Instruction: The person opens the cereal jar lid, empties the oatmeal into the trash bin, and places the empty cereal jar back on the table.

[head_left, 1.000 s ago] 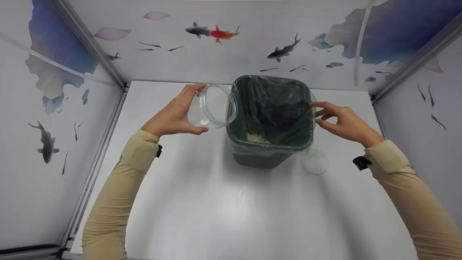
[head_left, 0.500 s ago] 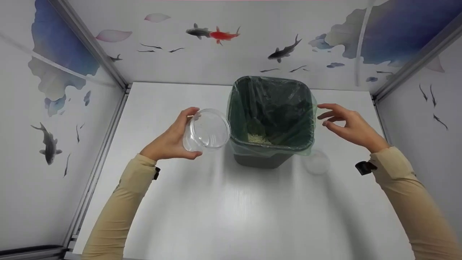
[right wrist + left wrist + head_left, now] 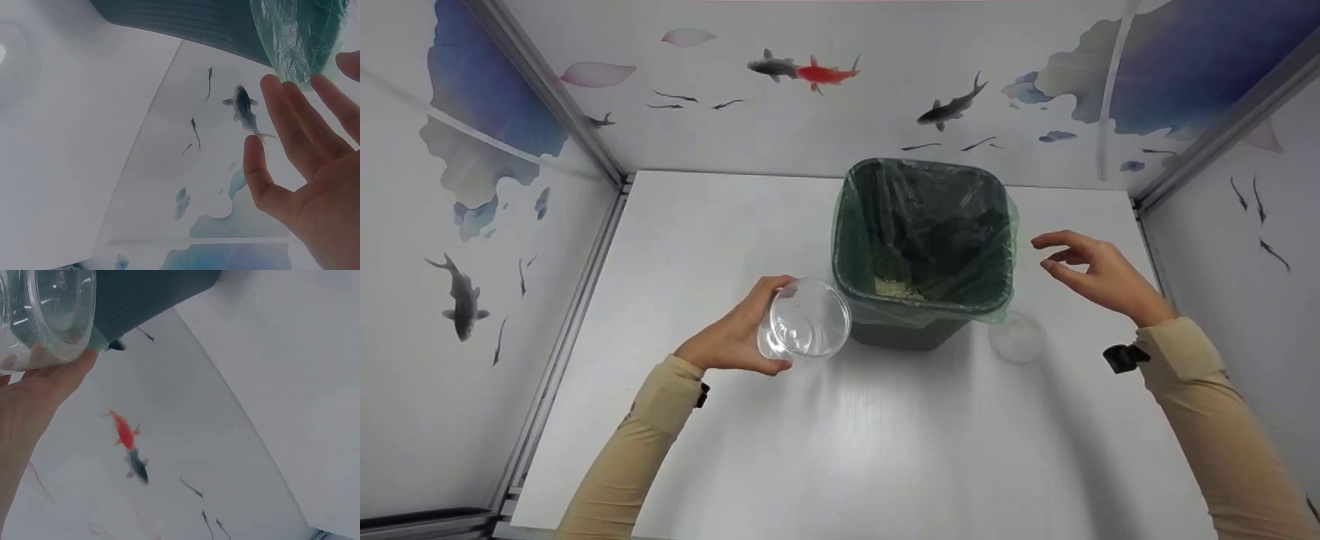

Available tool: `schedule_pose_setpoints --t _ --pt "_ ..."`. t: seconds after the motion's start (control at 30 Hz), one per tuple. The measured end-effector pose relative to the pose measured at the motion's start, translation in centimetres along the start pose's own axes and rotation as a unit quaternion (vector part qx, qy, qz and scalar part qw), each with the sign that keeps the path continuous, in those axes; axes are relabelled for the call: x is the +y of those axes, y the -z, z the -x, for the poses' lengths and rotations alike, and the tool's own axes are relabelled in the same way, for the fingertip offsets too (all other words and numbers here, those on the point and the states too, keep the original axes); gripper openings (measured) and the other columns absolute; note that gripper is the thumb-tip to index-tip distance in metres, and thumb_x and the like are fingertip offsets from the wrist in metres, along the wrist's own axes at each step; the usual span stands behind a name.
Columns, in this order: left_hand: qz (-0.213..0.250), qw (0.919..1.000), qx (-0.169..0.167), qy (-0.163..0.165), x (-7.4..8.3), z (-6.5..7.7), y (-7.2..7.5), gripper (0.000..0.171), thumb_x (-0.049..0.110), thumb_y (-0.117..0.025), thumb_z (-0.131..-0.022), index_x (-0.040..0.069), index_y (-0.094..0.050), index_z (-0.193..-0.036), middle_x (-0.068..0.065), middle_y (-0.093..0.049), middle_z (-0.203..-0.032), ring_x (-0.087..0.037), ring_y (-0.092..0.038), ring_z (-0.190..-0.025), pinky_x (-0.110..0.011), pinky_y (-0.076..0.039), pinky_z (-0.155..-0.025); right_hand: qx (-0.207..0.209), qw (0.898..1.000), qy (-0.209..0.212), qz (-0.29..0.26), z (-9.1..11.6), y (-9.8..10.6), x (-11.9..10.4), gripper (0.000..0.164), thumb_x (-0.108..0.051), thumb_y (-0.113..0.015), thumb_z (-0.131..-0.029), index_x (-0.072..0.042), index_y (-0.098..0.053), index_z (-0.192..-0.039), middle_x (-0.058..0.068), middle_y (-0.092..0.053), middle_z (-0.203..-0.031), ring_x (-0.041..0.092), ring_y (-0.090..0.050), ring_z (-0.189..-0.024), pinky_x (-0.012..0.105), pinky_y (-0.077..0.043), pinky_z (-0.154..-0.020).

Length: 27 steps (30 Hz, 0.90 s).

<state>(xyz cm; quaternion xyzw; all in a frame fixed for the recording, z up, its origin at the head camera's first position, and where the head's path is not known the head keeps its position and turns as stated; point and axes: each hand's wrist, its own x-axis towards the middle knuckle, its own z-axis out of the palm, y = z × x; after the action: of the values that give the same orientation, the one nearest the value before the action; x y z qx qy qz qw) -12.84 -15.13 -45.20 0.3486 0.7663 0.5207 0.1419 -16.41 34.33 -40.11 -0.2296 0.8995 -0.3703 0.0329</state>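
A clear plastic jar (image 3: 810,318) without its lid is gripped by my left hand (image 3: 739,334), thumb on the near side and fingers on the far side. It tilts in front of the bin's left corner, and I see nothing inside. The left wrist view shows the same jar (image 3: 56,309) at its upper left. My right hand (image 3: 1102,274) hovers right of the bin, fingers loosely bent and holding nothing. A grey bin (image 3: 907,334) lined with a green plastic bag (image 3: 851,262) stands between the hands. Pale grains (image 3: 896,289) lie at the bottom of the bag.
A clear round lid (image 3: 1018,339) lies on the white table (image 3: 840,450) at the bin's front right. Behind the table rises a wall (image 3: 825,127) painted with fish, and side walls stand left and right.
My left hand has brought the jar down from beside the bin's rim toward me, turning its mouth upward. The right hand has let go of the bag's edge and drawn away to the right.
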Motion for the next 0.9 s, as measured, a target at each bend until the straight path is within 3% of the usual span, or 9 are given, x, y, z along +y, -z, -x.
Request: schedule_pose_setpoints --t 0.17,0.3,0.33,0.53,0.57,0.8,0.9 --pt "0.002 0.9997 -0.017 0.019 -2.6 0.3 -1.7 0.104 0.006 -0.087 -0.059 0.008 -0.023 -0.141 -0.014 -0.037 -0.139 -0.033 -0.042 -0.123 -0.051 -0.038 -0.099 -0.004 1.000 -0.006 0.005 0.1 -0.5 2.6 0.031 -0.003 -0.058 -0.095 -0.002 -0.059 -0.126 0.017 -0.058 -0.126 -0.002 -0.055 -0.101 0.013 -0.042 -0.086" --pt "0.003 0.9992 -0.040 0.006 -4.5 0.0 -3.4 0.105 0.011 -0.087 -0.059 0.006 -0.023 -0.142 -0.014 -0.039 -0.140 -0.029 -0.042 -0.125 -0.048 -0.037 -0.101 -0.009 1.000 -0.007 -0.003 0.2 -0.8 3.3 0.031 -0.005 -0.058 -0.096 -0.004 -0.059 -0.126 0.014 -0.059 -0.126 0.001 -0.057 -0.101 0.012 -0.042 -0.085" --pt "0.010 0.9988 -0.049 0.003 -4.3 -0.2 -3.7 0.104 0.010 -0.086 -0.060 0.003 -0.023 -0.142 -0.016 -0.039 -0.140 -0.031 -0.042 -0.125 -0.050 -0.036 -0.101 -0.008 1.000 -0.007 -0.005 0.2 -0.9 3.4 0.031 -0.005 -0.058 -0.096 -0.004 -0.059 -0.126 0.013 -0.059 -0.126 0.002 -0.057 -0.101 0.012 -0.042 -0.085" --pt "0.042 0.9952 -0.088 -0.014 -6.4 -0.9 -6.4 0.102 0.005 -0.087 -0.061 0.002 -0.024 -0.142 -0.020 -0.042 -0.138 -0.037 -0.043 -0.125 -0.056 -0.036 -0.100 -0.004 1.000 -0.002 -0.016 0.3 -1.0 -0.1 0.028 0.003 -0.055 -0.094 0.007 -0.058 -0.122 0.023 -0.058 -0.122 0.011 -0.060 -0.100 0.011 -0.041 -0.084" --pt "0.040 0.9952 -0.089 -0.015 -7.4 -0.9 -7.0 0.103 0.006 -0.088 -0.060 0.003 -0.025 -0.142 -0.019 -0.042 -0.138 -0.036 -0.044 -0.125 -0.055 -0.036 -0.100 -0.004 1.000 -0.002 -0.018 0.4 -1.0 -0.7 0.028 0.004 -0.055 -0.094 0.008 -0.058 -0.122 0.023 -0.058 -0.122 0.014 -0.060 -0.100 0.011 -0.041 -0.084" --pt "0.018 0.9936 -0.106 0.034 -9.7 -0.7 -10.6 0.105 0.003 -0.089 -0.059 0.007 -0.027 -0.142 -0.009 -0.043 -0.140 -0.023 -0.044 -0.127 -0.040 -0.037 -0.103 -0.003 1.000 -0.009 -0.016 0.9 -1.7 0.0 0.027 0.003 -0.056 -0.094 0.008 -0.058 -0.121 0.025 -0.059 -0.121 0.033 -0.060 -0.100 0.012 -0.042 -0.083" --pt "0.010 0.9923 -0.117 0.039 -10.4 -0.6 -12.0 0.105 0.003 -0.089 -0.059 0.005 -0.026 -0.142 -0.013 -0.042 -0.140 -0.027 -0.043 -0.128 -0.041 -0.036 -0.104 -0.007 1.000 -0.015 -0.018 1.2 -2.0 0.2 0.027 0.003 -0.056 -0.094 0.008 -0.058 -0.121 0.025 -0.059 -0.121 0.037 -0.060 -0.100 0.012 -0.041 -0.083"
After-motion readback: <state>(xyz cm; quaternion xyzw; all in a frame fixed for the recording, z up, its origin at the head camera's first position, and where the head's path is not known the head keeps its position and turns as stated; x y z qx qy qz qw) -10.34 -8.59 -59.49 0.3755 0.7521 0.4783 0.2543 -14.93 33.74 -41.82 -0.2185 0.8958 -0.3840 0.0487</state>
